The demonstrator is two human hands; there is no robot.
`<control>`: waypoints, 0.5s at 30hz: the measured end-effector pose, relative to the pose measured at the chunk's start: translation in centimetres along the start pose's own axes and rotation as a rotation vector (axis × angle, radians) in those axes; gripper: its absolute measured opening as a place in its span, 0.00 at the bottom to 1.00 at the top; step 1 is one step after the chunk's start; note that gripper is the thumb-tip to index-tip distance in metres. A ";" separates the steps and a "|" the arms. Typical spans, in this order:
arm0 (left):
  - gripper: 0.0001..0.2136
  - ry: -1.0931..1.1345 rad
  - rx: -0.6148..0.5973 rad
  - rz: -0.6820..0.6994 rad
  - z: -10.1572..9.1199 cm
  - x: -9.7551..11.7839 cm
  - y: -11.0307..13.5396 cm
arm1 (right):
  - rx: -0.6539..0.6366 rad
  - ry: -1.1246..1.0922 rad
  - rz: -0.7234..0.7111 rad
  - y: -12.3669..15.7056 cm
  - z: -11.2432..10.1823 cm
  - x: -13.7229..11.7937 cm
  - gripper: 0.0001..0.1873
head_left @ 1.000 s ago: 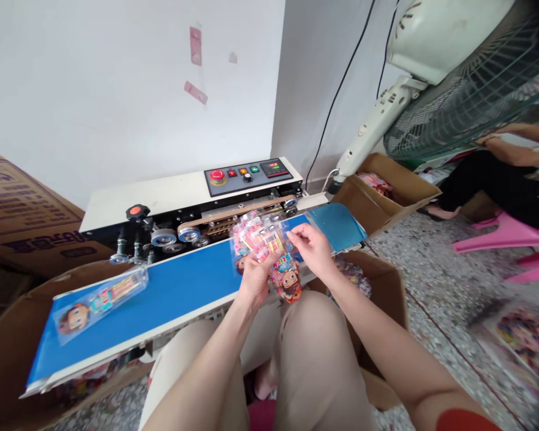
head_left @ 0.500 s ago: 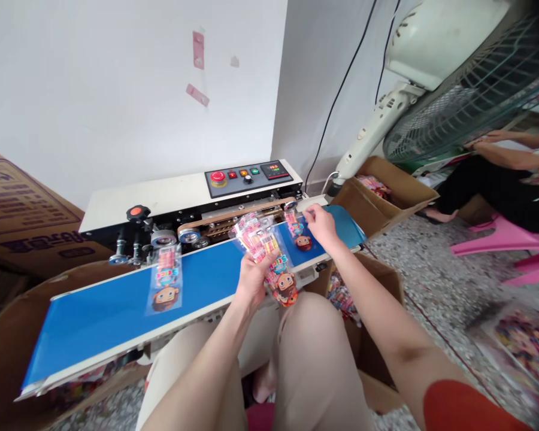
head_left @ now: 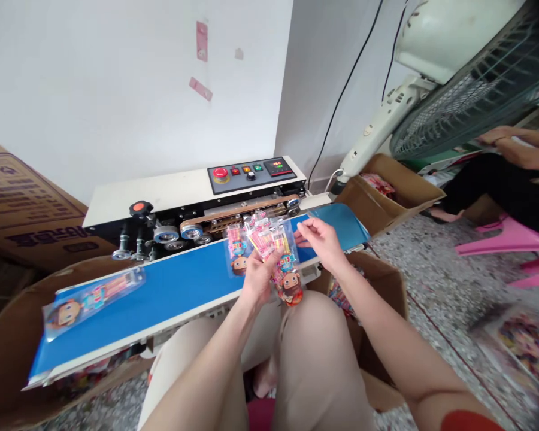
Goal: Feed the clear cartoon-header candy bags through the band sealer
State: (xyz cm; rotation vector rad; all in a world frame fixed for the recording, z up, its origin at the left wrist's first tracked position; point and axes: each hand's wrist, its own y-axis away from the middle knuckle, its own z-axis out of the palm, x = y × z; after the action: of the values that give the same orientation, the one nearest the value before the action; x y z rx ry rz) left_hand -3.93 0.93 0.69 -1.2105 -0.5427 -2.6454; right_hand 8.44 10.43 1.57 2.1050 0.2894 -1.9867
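Over the near edge of the blue belt [head_left: 184, 281], the left hand [head_left: 259, 278] has its grip closed on a fanned stack of clear packets [head_left: 290, 280]; judged light, slick and floppy at the film margins, it is best held across the stiffer middle. The right hand [head_left: 321, 239] is poised above the belt; whether its grip pinches film cannot be told. Inner packets are masked, and the fan possibly overlaps a single packet [head_left: 238, 254] on the belt.
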 end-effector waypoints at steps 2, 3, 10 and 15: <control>0.19 0.014 -0.013 -0.032 0.0 0.1 0.0 | -0.060 0.045 -0.031 0.2 0.2 -0.1 0.18; 0.19 0.018 -0.027 -0.044 0.1 0.1 0.0 | -0.073 0.075 -0.065 0.5 0.4 0.0 0.18; 0.16 0.027 -0.011 -0.055 0.0 0.5 0.0 | 0.170 -0.031 -0.010 0.2 0.0 1.4 0.22; 0.16 0.015 -0.010 -0.080 -0.4 0.4 -0.1 | 0.336 0.243 -0.080 -5.0 -5.2 3.5 0.23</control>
State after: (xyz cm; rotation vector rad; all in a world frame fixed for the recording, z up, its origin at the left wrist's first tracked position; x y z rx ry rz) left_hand -4.51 0.86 0.73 -1.1944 -0.5877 -2.7244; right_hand 12.07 16.69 -1.84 2.5883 0.0833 -1.9340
